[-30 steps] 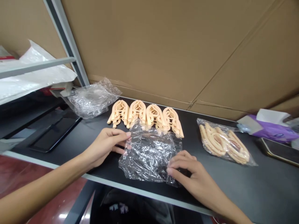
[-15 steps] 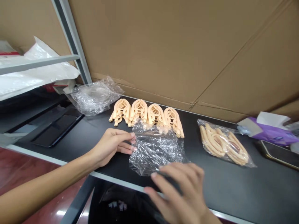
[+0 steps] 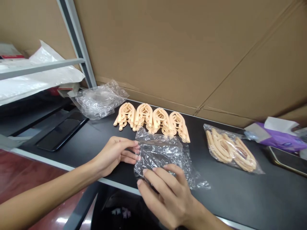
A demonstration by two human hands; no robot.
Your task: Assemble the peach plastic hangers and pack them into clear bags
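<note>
A crumpled clear plastic bag (image 3: 163, 153) lies on the black table (image 3: 240, 188) near its front edge. My left hand (image 3: 115, 155) pinches the bag's left edge with fingers and thumb. My right hand (image 3: 163, 191) lies flat on the bag's near side, fingers stretched out and pressing it down. Just behind the bag, several peach-coloured plastic hanger pieces (image 3: 151, 119) stand in a row of fanned stacks.
A sealed bag of the same peach pieces (image 3: 230, 150) lies to the right. More crumpled clear bags (image 3: 100, 99) sit at the back left by a metal shelf post (image 3: 76, 41). A purple tissue pack (image 3: 278, 134) and a phone (image 3: 287, 158) are at the far right. Cardboard lines the back.
My right hand moved from the bag's right corner round to its near side and now presses it flat. The bag shifted slightly right. My left hand stayed on the left edge.
</note>
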